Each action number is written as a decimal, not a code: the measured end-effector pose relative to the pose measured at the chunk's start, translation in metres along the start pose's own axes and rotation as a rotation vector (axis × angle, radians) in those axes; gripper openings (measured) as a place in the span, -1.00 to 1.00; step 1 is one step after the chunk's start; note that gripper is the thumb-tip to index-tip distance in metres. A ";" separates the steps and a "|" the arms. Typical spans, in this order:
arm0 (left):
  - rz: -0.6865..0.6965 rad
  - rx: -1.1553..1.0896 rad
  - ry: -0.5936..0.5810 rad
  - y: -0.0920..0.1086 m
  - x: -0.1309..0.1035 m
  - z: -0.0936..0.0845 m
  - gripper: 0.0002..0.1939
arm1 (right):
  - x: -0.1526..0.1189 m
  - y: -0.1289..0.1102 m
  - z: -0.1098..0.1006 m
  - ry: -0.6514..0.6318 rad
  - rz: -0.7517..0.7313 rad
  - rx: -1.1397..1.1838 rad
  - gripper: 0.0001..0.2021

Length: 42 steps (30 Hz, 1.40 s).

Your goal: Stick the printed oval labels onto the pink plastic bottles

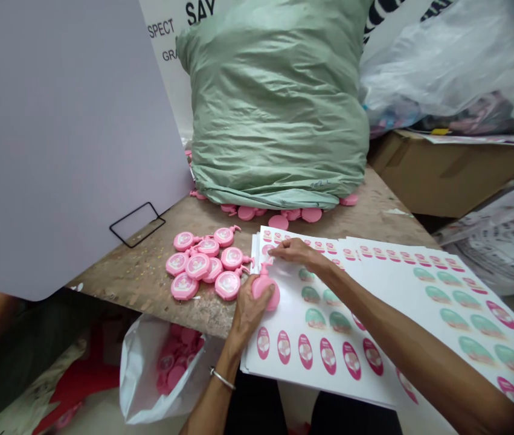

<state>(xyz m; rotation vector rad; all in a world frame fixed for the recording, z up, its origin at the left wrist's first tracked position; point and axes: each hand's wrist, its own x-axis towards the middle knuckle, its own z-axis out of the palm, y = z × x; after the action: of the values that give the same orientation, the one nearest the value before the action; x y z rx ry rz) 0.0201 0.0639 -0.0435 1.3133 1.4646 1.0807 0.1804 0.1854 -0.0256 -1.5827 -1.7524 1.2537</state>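
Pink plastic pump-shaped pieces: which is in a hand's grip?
The round pink piece in the left hand, over the white sticker sheet. Its visible face is plain; the pink pile beside the sheet is unheld and mostly labelled.

table: rough, matt, wood-like | bottles: smooth pink plastic | sheets: smooth white paper | far sack: creased green, soft sheen | right box: matt brown cardboard | bangle: shiny metal

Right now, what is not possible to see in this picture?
All in the head view:
- Left hand: far fingers behind the pink pump bottle.
- Right hand: what it holds, too small to tell.
- Green sack: contents hidden by its fabric.
- Wall lettering: partly covered by grey panel.
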 end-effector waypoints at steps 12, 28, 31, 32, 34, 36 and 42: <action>-0.405 -0.783 -0.163 0.042 -0.020 -0.008 -0.39 | -0.096 -0.027 -0.021 0.062 -0.307 0.263 -0.65; -0.478 -0.886 -0.115 0.059 -0.031 0.013 -0.43 | -0.146 -0.019 0.004 0.249 -0.358 0.138 -0.74; -0.477 -0.909 -0.112 0.058 -0.030 0.014 -0.43 | -0.147 -0.022 0.006 0.271 -0.360 0.133 -0.76; -0.476 -0.910 -0.106 0.058 -0.030 0.014 -0.44 | -0.147 -0.022 0.006 0.273 -0.358 0.135 -0.76; -0.474 -0.904 -0.100 0.058 -0.030 0.014 -0.43 | -0.146 -0.022 0.007 0.278 -0.350 0.141 -0.75; -0.473 -0.900 -0.106 0.058 -0.029 0.013 -0.43 | -0.145 -0.021 0.008 0.276 -0.343 0.142 -0.75; -0.482 -0.912 -0.085 0.060 -0.029 0.012 -0.45 | -0.143 -0.022 0.009 0.284 -0.354 0.135 -0.76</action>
<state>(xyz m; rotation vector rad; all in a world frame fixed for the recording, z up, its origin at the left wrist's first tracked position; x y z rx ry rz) 0.0479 0.0397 0.0133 0.3329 0.9372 1.1267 0.1940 0.0490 0.0215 -1.2371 -1.6379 0.9079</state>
